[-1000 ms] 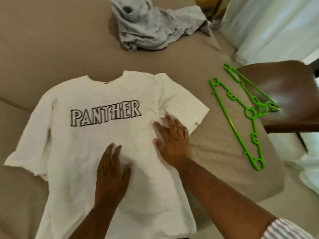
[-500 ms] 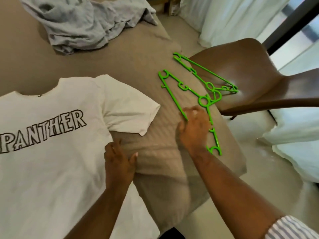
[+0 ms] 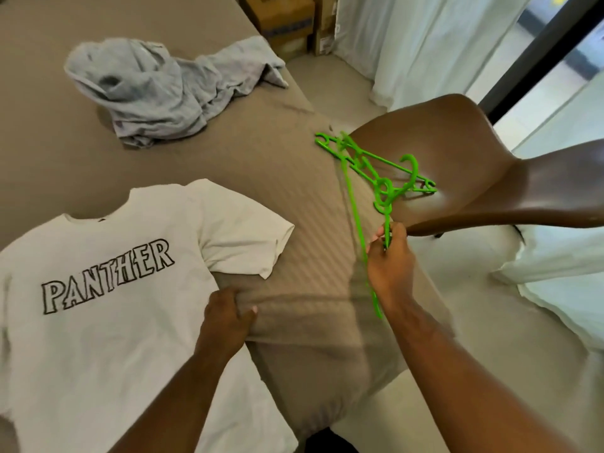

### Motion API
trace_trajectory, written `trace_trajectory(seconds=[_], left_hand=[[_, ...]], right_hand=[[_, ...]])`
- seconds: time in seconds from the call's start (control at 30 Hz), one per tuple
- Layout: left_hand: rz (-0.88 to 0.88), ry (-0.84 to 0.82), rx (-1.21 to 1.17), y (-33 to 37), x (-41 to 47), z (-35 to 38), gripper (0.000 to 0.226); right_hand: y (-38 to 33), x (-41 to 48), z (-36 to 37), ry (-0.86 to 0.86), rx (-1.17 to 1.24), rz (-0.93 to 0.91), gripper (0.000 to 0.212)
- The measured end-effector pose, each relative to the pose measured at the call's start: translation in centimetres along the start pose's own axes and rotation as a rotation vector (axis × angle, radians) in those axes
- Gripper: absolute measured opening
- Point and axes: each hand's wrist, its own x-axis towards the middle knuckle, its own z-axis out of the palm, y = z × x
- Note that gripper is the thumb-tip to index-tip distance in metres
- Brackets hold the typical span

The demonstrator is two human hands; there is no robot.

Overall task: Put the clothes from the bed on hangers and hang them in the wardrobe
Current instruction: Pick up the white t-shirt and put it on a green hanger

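Note:
A white T-shirt (image 3: 108,305) printed "PANTHER" lies flat on the tan bed (image 3: 294,197), at the left. My left hand (image 3: 225,317) rests with curled fingers at the shirt's right edge, on the bed cover. My right hand (image 3: 389,259) grips a green plastic hanger (image 3: 354,210) and holds it tilted above the bed's right side. A second green hanger (image 3: 385,165) lies under it, partly on the chair seat. A crumpled grey garment (image 3: 157,89) sits at the far side of the bed.
A brown chair (image 3: 483,181) stands against the bed's right edge. White curtains (image 3: 425,37) hang behind it, and cardboard boxes (image 3: 287,18) sit on the floor at the top. White bedding (image 3: 562,279) lies at the right.
My right hand left the shirt, reached right to the hangers and has lifted one off the bed. My left hand slid to the shirt's right edge. The view turned right.

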Motion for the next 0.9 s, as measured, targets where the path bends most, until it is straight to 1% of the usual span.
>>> trace_trajectory(seconds=[0.03,0.1,0.17,0.23,0.27,0.33,0.4,0.43,0.53,0.67,0.77,0.8,0.83,0.87,0.9], left_hand=[[0.027,0.007,-0.054,0.9,-0.5,-0.3,0.048],[0.045,-0.007,-0.221,3.0,-1.5,-0.9,0.041],[0.004,-0.08,-0.485,4.9,-2.4,-1.5,0.039],[-0.017,-0.177,-0.775,5.9,-3.1,-1.6,0.042],[-0.008,-0.194,-0.875,6.2,-3.4,-1.8,0.041],[0.027,-0.117,-0.957,5.4,-3.9,-2.7,0.035],[0.026,0.02,-0.956,3.4,-4.1,-4.1,0.031],[0.009,0.06,-0.964,2.2,-4.1,-4.9,0.032],[-0.001,0.081,-0.962,-1.9,-4.3,-8.1,0.036],[0.044,0.053,-0.846,-7.9,-3.8,-11.9,0.035],[0.064,0.016,-0.737,-11.7,-2.8,-13.4,0.033],[0.075,0.038,-0.703,-13.0,-2.4,-13.8,0.03],[0.084,0.103,-0.662,-14.4,-1.9,-14.1,0.028],[0.074,0.222,-0.597,-15.9,-1.4,-14.5,0.027],[0.02,0.389,-0.511,-17.8,-0.9,-14.8,0.025]], right_hand=[[-0.8,-0.6,-0.4,-0.004,0.102,0.002,0.018],[-2.6,-2.1,-0.6,-0.077,0.319,0.012,0.024],[-4.4,-3.9,0.1,-0.232,0.498,0.082,0.017],[-5.9,-6.2,1.4,-0.43,0.689,0.231,0.011],[-6.5,-7.5,2.2,-0.521,0.768,0.307,0.009],[-7.3,-10.4,4.2,-0.659,0.834,0.386,0.009],[-8.0,-13.0,5.9,-0.745,0.831,0.42,0.024],[-8.4,-14.1,6.8,-0.776,0.832,0.439,0.032],[-9.6,-16.6,9.7,-0.845,0.926,0.487,0.046],[-11.0,-19.4,14.2,-0.84,0.948,0.513,0.044],[-11.2,-20.7,17.5,-0.836,1.018,0.545,0.033],[-11.2,-21.0,18.6,-0.837,1.027,0.536,0.029],[-11.3,-21.2,19.5,-0.825,1.022,0.522,0.026],[-11.4,-21.0,20.3,-0.802,1.001,0.511,0.024],[-11.4,-20.9,21.2,-0.762,0.946,0.508,0.022]])
